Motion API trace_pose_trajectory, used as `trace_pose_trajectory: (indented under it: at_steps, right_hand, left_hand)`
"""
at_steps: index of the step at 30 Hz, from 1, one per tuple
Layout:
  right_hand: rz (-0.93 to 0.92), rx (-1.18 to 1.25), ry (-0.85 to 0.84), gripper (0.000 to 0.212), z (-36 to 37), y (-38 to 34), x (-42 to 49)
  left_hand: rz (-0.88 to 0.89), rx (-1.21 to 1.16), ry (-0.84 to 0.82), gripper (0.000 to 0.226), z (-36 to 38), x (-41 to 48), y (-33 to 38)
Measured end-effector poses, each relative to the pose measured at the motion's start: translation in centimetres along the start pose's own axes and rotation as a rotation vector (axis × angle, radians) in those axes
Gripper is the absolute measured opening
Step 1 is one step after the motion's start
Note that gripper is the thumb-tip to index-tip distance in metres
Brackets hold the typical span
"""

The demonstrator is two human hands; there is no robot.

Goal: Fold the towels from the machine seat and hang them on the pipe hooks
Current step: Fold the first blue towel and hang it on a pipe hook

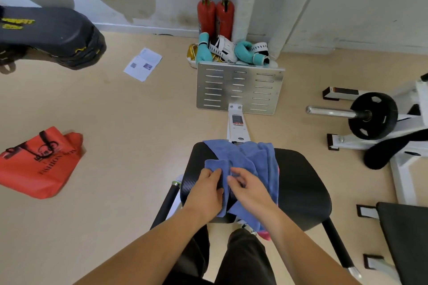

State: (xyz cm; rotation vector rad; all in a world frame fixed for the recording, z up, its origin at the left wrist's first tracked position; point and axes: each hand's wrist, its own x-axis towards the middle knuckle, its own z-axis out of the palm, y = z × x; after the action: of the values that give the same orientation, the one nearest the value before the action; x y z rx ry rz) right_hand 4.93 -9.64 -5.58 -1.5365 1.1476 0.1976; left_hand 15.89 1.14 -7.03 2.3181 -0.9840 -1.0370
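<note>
A blue towel [250,159] lies rumpled across the black machine seat [301,183], and a bit of pink cloth [264,235] peeks out under its near edge. My left hand [206,192] grips a bunched fold of the blue towel at its left side. My right hand [247,188] pinches the same towel just beside it, fingers curled into the cloth. Both hands are over the seat's left half. No pipe hooks show in this view.
Ahead stands the machine's metal footplate [238,88], with boxing gloves [231,52] and two red extinguishers [215,16] behind it. A red bag [39,164] and a paper sheet [143,64] lie on the floor at left. A barbell plate [370,115] on a white frame is at right.
</note>
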Motion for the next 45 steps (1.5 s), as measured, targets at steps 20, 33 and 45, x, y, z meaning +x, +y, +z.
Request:
trace_pose_trajectory:
  at_steps: [20, 33, 45]
  right_hand:
    - [-0.125, -0.017, 0.038, 0.093, 1.5, -1.6, -5.7]
    - [-0.215, -0.169, -0.338, 0.046, 1.5, -1.7, -18.0]
    - [-0.192, 0.185, -0.264, 0.034, 5.4, 2.1, -25.0]
  left_hand:
    - [0.009, -0.140, -0.068, 0.036, -4.4, -4.0, -3.4]
    - [0.172, -0.154, -0.097, 0.029, -7.3, -19.8, -1.1]
    - [-0.007, -0.344, 0.040, 0.045, -6.8, -29.1, -6.5]
